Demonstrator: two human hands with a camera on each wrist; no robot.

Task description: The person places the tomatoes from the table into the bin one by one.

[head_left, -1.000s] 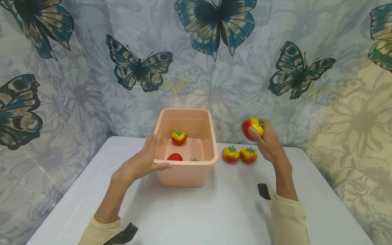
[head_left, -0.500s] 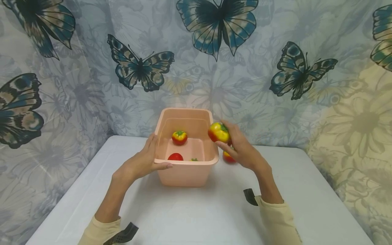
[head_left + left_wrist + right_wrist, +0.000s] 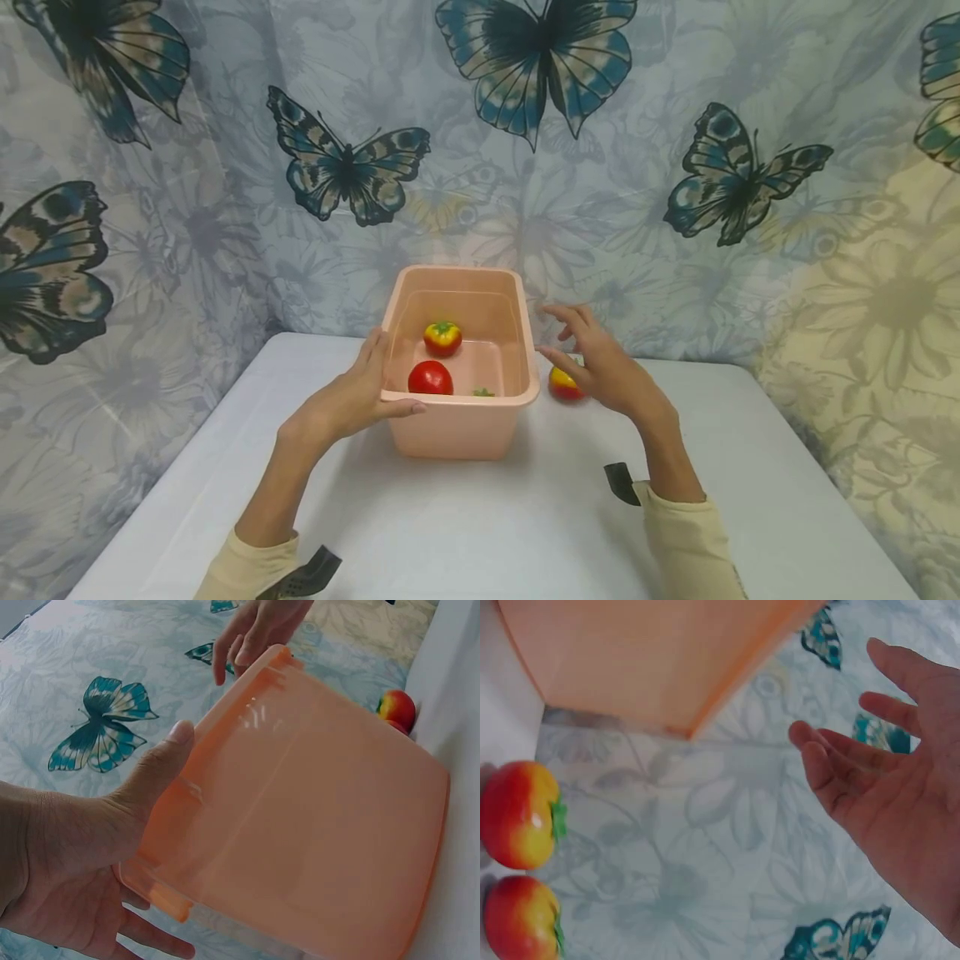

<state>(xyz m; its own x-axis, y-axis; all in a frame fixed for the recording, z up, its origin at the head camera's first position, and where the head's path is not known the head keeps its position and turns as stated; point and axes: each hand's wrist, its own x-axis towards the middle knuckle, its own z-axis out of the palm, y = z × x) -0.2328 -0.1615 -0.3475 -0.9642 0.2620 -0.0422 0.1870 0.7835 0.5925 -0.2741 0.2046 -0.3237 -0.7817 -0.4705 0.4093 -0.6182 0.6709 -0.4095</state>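
In the head view, a peach-coloured plastic bin (image 3: 456, 429) stands at the table's middle. My left hand (image 3: 341, 392) rests on its front left corner, thumb along the front rim, fingers straight along the side. Inside lie a red-and-yellow tomato (image 3: 442, 339) with a green top and a mostly red tomato (image 3: 431, 378). A bit of green leaf (image 3: 483, 392) shows behind the front rim. My right hand (image 3: 603, 367) hovers right of the bin, fingers spread and holding nothing. Two more tomatoes, an upper tomato (image 3: 519, 815) and a lower tomato (image 3: 523, 919), sit on the table beside the bin.
The white table (image 3: 465, 533) carries the bin and the tomatoes. A butterfly-patterned cloth (image 3: 525, 208) hangs close behind the table and along both sides. In the head view my right hand partly covers the tomatoes outside the bin.
My right hand has carried a tomato leftward to the bin and let it go. The red tomato at the bin's front now shows higher and larger. My left hand has stayed in place.
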